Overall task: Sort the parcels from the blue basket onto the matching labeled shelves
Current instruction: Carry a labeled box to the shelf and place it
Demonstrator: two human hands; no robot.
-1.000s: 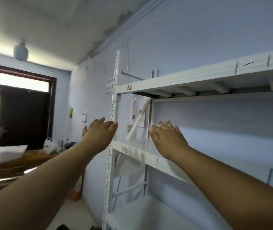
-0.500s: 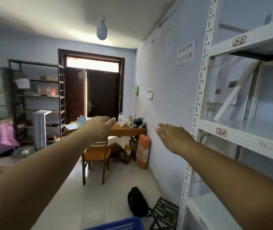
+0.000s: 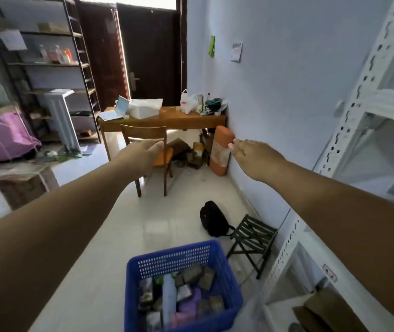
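The blue basket (image 3: 179, 257) stands on the floor at the bottom centre, filled with several parcels (image 3: 181, 293) in brown, purple, pink and light blue wrapping. Both arms stretch forward well above it. My left hand (image 3: 143, 152) is flat with straight fingers and holds nothing. My right hand (image 3: 251, 154) is likewise flat and empty. The white labeled shelf unit (image 3: 368, 97) runs along the right wall; a small label (image 3: 329, 276) sits on a lower shelf edge, and brown cardboard (image 3: 323, 310) lies on the bottom shelf.
A black backpack (image 3: 212, 219) and a dark folding stool (image 3: 253, 238) sit on the floor just beyond the basket. Farther off are a wooden chair (image 3: 148, 140), a cluttered desk (image 3: 167, 118), an orange roll (image 3: 220, 152), a cardboard box (image 3: 25, 183) and a dark rack (image 3: 47, 63).
The view has swung left and down from the white shelves to the room and floor. The blue basket has come fully into view. Both hands stay outstretched and empty.
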